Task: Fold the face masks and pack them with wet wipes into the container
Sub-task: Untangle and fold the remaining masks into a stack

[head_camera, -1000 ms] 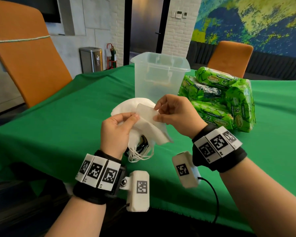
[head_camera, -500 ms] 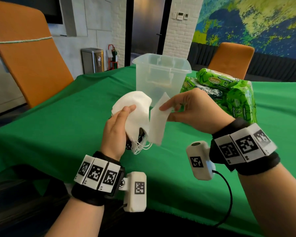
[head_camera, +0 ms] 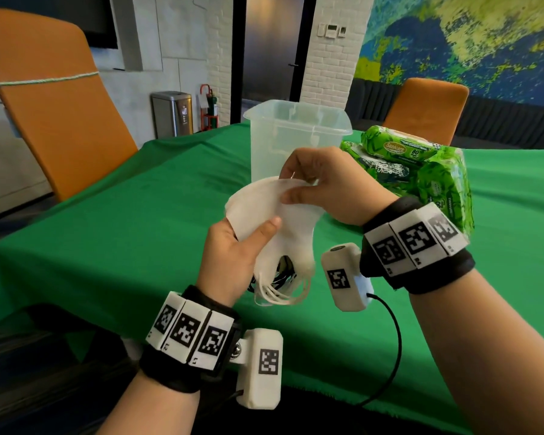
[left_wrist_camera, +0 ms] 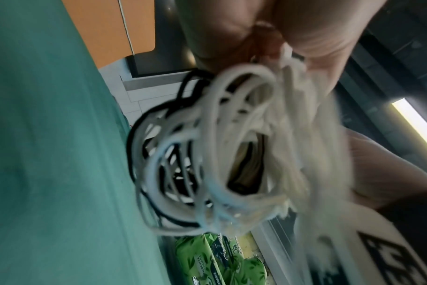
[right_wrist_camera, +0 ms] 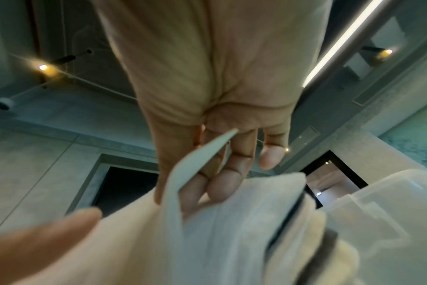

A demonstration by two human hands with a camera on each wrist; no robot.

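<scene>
A stack of white face masks (head_camera: 264, 205) is held above the green table (head_camera: 123, 240), in front of the clear plastic container (head_camera: 296, 139). My left hand (head_camera: 233, 255) grips the stack's lower part, thumb across the front. My right hand (head_camera: 324, 186) pinches the stack's upper right edge between thumb and fingers. White and black ear loops (head_camera: 280, 287) hang below; they fill the left wrist view as a tangle of ear loops (left_wrist_camera: 195, 154). The right wrist view shows my fingers (right_wrist_camera: 222, 173) on the white masks (right_wrist_camera: 232, 221), with the container (right_wrist_camera: 378, 202) beside. Green wet wipe packs (head_camera: 415, 171) are piled right of the container.
Orange chairs stand at the left (head_camera: 54, 108) and behind the table (head_camera: 424, 108). A steel bin (head_camera: 171, 114) and a fire extinguisher (head_camera: 209, 105) stand by the far wall. The table's near edge (head_camera: 327, 400) runs just beyond my wrists.
My right hand had pulled one mask off to the right; now it is back at the stack, pinching its upper edge. The stack has tipped so its broad face shows.
</scene>
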